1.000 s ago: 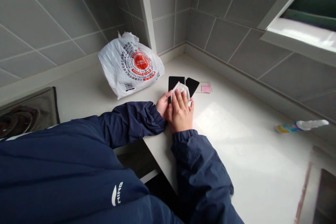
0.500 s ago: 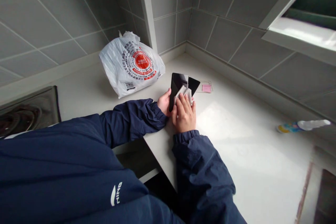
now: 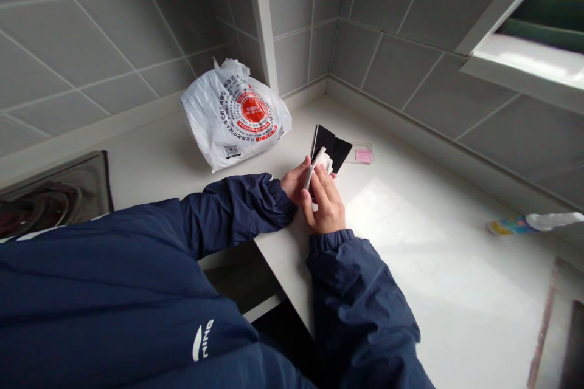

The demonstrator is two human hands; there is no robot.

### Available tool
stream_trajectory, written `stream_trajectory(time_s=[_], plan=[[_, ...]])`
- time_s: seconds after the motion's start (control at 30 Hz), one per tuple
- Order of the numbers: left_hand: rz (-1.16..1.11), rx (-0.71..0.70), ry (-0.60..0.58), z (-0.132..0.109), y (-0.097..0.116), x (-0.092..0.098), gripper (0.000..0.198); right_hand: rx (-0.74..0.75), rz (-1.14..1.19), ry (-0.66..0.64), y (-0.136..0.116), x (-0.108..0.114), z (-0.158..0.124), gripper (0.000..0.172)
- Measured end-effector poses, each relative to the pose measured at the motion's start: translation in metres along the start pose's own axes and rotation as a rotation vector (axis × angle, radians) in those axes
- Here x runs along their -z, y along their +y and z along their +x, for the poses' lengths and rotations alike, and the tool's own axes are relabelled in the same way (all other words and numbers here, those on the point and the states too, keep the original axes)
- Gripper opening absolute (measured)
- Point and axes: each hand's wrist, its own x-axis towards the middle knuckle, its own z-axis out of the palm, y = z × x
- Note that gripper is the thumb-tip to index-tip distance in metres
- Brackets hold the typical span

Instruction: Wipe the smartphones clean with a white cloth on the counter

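Observation:
My left hand (image 3: pixel 295 185) grips a black smartphone (image 3: pixel 321 140), which stands tilted up from the countertop with its lower part hidden behind my fingers. My right hand (image 3: pixel 326 200) pinches a crumpled white wipe (image 3: pixel 320 161) against the phone. Just behind the phone lies a flat black piece (image 3: pixel 341 153), partly covered by it. A clear film packet with a pink label (image 3: pixel 364 156) lies a little farther right, apart from both hands.
A white plastic bag with a red print (image 3: pixel 237 115) stands in the corner of the white countertop (image 3: pixel 433 267). A dark cooktop (image 3: pixel 50 200) lies at the left. A tube or bottle (image 3: pixel 531 223) lies at the right, near grey wall tiles (image 3: pixel 392 67).
My left hand has turned the phone onto a steeper tilt, so it looks narrower. The wipe has moved up the phone in my right hand. The view has shifted slightly.

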Motion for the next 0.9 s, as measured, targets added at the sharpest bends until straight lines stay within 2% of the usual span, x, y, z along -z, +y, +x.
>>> stream_trajectory(time_s=[0.33, 0.47, 0.6, 0.73, 0.83, 0.9], plan=[[0.004, -0.067, 0.106, 0.003, 0.003, 0.0, 0.06, 0.032, 0.009, 0.095, -0.008, -0.003, 0.0, 0.041], [0.057, -0.112, 0.132, 0.004, -0.001, 0.003, 0.05, -0.033, 0.03, 0.134, -0.008, -0.003, 0.0, 0.041], [0.181, -0.205, 0.152, -0.001, -0.005, -0.003, 0.024, -0.297, 0.074, 0.247, -0.005, -0.002, 0.0, 0.037], [0.329, -0.279, 0.158, -0.005, -0.007, -0.007, 0.038, -0.655, 0.234, 0.426, 0.008, -0.002, 0.0, 0.042], [0.173, -0.288, 0.079, -0.001, -0.009, -0.008, 0.051, -0.895, 0.468, 0.487, 0.019, -0.002, 0.001, 0.05], [0.023, -0.311, 0.042, 0.002, -0.009, -0.011, 0.058, -0.991, 0.581, 0.473, 0.023, -0.003, 0.002, 0.055]])
